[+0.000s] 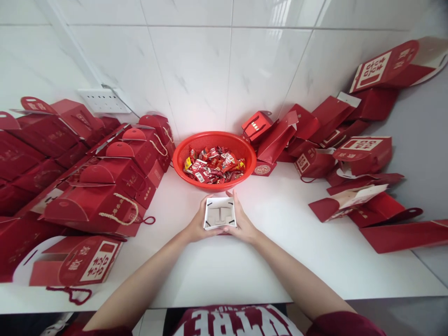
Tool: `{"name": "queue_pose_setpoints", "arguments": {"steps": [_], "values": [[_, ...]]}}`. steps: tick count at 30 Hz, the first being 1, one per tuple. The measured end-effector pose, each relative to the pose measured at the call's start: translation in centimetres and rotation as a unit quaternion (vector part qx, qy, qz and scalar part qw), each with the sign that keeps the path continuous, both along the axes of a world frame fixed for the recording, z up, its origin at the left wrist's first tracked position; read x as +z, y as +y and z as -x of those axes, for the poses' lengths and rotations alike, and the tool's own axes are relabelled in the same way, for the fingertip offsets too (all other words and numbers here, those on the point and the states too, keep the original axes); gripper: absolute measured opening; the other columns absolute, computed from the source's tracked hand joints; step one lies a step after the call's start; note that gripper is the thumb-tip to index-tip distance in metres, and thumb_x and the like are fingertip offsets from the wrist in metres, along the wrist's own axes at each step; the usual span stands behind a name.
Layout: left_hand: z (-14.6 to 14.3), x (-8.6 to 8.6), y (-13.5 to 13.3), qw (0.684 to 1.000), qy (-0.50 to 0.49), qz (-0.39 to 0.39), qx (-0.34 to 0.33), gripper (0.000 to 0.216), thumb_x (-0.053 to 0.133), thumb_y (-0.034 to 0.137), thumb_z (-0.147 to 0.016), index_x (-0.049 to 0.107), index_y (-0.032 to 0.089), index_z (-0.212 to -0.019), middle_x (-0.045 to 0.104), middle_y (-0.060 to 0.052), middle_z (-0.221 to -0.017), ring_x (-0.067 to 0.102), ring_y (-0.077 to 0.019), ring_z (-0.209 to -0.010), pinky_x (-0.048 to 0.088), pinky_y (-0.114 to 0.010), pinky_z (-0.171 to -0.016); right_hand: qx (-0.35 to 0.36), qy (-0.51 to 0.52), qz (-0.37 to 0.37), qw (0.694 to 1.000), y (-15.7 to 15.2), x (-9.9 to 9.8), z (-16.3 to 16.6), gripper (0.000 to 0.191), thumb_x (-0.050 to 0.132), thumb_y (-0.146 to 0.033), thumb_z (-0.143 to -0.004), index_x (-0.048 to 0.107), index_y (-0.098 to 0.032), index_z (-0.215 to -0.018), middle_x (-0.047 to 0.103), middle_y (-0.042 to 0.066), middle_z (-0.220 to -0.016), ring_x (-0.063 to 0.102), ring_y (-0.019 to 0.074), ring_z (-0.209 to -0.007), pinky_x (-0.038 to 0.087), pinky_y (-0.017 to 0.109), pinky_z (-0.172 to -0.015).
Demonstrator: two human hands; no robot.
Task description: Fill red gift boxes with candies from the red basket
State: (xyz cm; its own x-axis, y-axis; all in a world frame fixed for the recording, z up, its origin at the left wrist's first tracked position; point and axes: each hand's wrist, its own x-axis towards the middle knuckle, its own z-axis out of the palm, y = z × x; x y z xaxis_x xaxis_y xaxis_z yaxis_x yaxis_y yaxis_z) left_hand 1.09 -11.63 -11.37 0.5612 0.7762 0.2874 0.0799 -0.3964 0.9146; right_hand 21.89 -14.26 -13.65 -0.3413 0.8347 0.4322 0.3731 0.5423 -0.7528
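An open-topped small box (220,213) with a white inside sits between my two hands, its opening facing up toward me. Dark cord ends show near its inner corners, and nothing lies in it. My left hand (200,223) wraps round its left side, while my right hand (242,221) grips the right side. The fingertips of both hands come close together along the near edge. Just beyond the box stands a red plastic basket (214,186) holding many small wrapped candies (217,164), mostly in red packets with some yellow.
Stacked red gift boxes (101,196) with rope handles fill the left side of the white table (224,275). More red boxes (364,154) lie in a loose pile on the right. A power strip (104,101) is by the tiled wall (196,70).
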Motion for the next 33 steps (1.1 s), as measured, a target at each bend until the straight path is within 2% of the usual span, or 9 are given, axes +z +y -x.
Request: {"name": "queue_pose_setpoints", "arguments": {"steps": [5,9,13,16,21,24,27,29,33], "values": [[0.3,-0.1,2.3,0.999,-0.026,-0.023,0.015,0.095,0.085,0.044,-0.067,0.031,0.020,-0.142,0.048,-0.017,-0.137,0.048,-0.0344,-0.130,0.041,-0.053,-0.109,-0.074,-0.078,-0.033,0.994,-0.1,0.6,-0.3,0.106,0.048,-0.070,-0.091,-0.012,-0.014,-0.158,0.025,0.023,-0.158,0.027,0.0359,-0.146,0.031,0.056,-0.116],[0.6,0.1,2.0,0.999,-0.028,-0.020,0.028,0.086,0.084,0.039,-0.069,0.036,0.022,-0.137,0.050,-0.014,-0.135,0.049,-0.0331,-0.129,0.041,-0.052,-0.109,-0.120,-0.069,-0.132,0.981,-0.4,2.9,-1.5,0.070,0.035,-0.061,-0.099,0.027,-0.020,-0.155,0.038,0.018,-0.151,0.038,0.0351,-0.139,0.036,0.056,-0.111],[0.7,0.4,1.3,0.999,-0.040,0.001,0.023,0.085,0.085,0.037,-0.068,0.036,0.021,-0.136,0.051,-0.014,-0.135,0.051,-0.0341,-0.127,0.043,-0.052,-0.107,-0.147,-0.019,-0.170,0.974,1.2,6.9,-1.9,0.037,0.040,-0.041,-0.103,0.056,-0.023,-0.131,0.054,0.014,-0.135,0.051,0.0293,-0.127,0.042,0.050,-0.107],[0.7,0.4,1.5,0.999,-0.048,0.006,0.018,0.085,0.084,0.037,-0.068,0.036,0.020,-0.136,0.051,-0.015,-0.136,0.051,-0.0352,-0.128,0.042,-0.053,-0.107,-0.159,-0.032,-0.128,0.978,5.0,10.1,-2.0,0.027,0.039,-0.028,-0.104,0.064,-0.021,-0.112,0.062,0.011,-0.122,0.056,0.0244,-0.120,0.044,0.044,-0.106],[0.9,0.1,2.1,0.999,-0.035,0.008,0.016,0.090,0.085,0.035,-0.067,0.034,0.020,-0.140,0.050,-0.015,-0.138,0.049,-0.0362,-0.130,0.041,-0.053,-0.108,-0.068,-0.263,0.046,0.961,12.8,13.1,-1.6,0.028,0.045,-0.012,-0.097,0.068,-0.018,-0.111,0.070,0.008,-0.117,0.064,0.0206,-0.111,0.047,0.034,-0.100],[0.9,0.1,2.2,0.999,-0.036,0.023,0.012,0.092,0.086,0.035,-0.067,0.032,0.022,-0.141,0.050,-0.015,-0.139,0.049,-0.0360,-0.131,0.042,-0.053,-0.108,0.018,-0.356,0.119,0.927,15.8,13.3,-0.2,0.021,0.071,-0.015,-0.082,0.074,-0.018,-0.103,0.076,0.007,-0.104,0.071,0.0239,-0.098,0.053,0.030,-0.088],[1.0,0.3,2.3,0.999,-0.038,0.030,0.002,0.092,0.086,0.035,-0.067,0.033,0.023,-0.141,0.051,-0.015,-0.139,0.050,-0.0359,-0.130,0.043,-0.052,-0.107,0.063,-0.433,0.167,0.884,17.2,12.7,2.0,0.047,0.084,-0.017,-0.068,0.073,-0.016,-0.113,0.075,0.011,-0.109,0.071,0.0288,-0.098,0.054,0.033,-0.088],[1.2,0.3,2.4,0.999,-0.037,0.036,-0.002,0.092,0.085,0.036,-0.068,0.032,0.023,-0.142,0.051,-0.016,-0.139,0.051,-0.0366,-0.130,0.044,-0.053,-0.106,0.064,-0.469,0.182,0.862,17.7,12.1,3.3,0.050,0.082,-0.024,-0.076,0.067,-0.014,-0.122,0.071,0.013,-0.119,0.069,0.0287,-0.103,0.054,0.039,-0.092],[1.6,0.3,2.7,0.998,-0.027,0.046,0.016,0.091,0.085,0.037,-0.067,0.034,0.022,-0.141,0.053,-0.016,-0.138,0.052,-0.0378,-0.128,0.045,-0.054,-0.104,0.056,-0.498,0.190,0.844,18.5,10.9,4.2,0.033,0.063,-0.035,-0.097,0.061,-0.016,-0.123,0.064,0.010,-0.124,0.065,0.0234,-0.106,0.054,0.046,-0.093]]}}
